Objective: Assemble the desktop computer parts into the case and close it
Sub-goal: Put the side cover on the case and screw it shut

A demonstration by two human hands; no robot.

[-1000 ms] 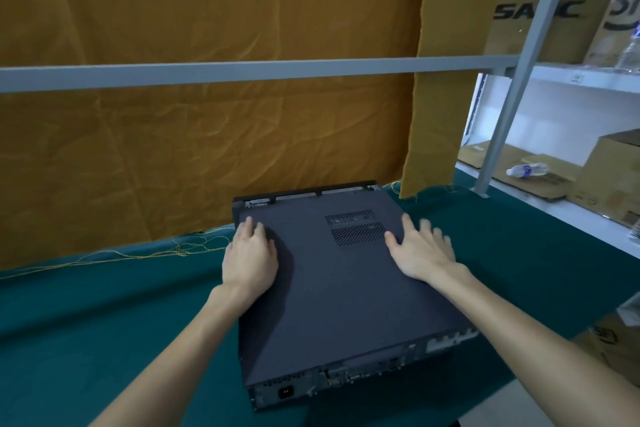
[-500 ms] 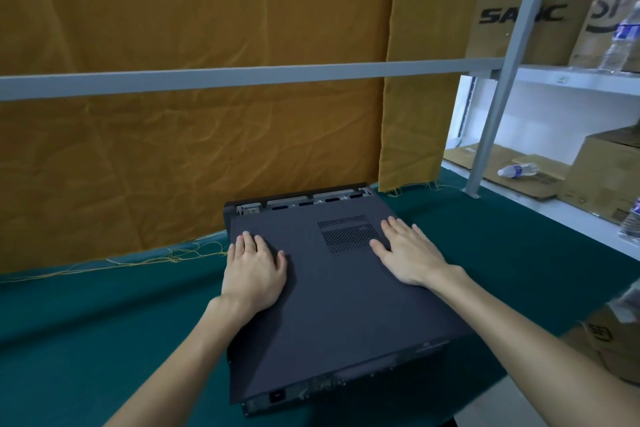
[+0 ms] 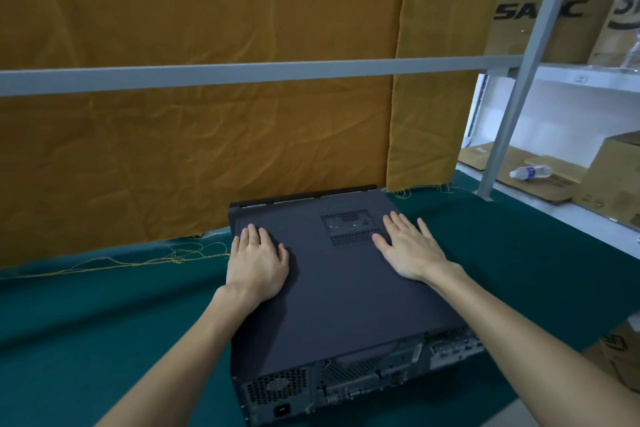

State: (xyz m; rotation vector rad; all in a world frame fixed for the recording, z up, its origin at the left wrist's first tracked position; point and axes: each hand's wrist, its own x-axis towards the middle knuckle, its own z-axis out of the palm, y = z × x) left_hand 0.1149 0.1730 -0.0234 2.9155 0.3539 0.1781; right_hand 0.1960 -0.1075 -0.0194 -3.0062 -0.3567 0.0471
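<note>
Head view. I see my left hand point(image 3: 258, 262) flat, fingers straight, pressing the cover panel point(image 3: 332, 291) of the computer case point(image 3: 346, 381) near its left edge. To that hand's right is the panel's perforated vent point(image 3: 349, 227); just right of the vent my right hand point(image 3: 408, 248) lies flat, fingers spread. The case rests on the green cloth point(image 3: 104, 322), rear ports nearest my wrists.
</note>
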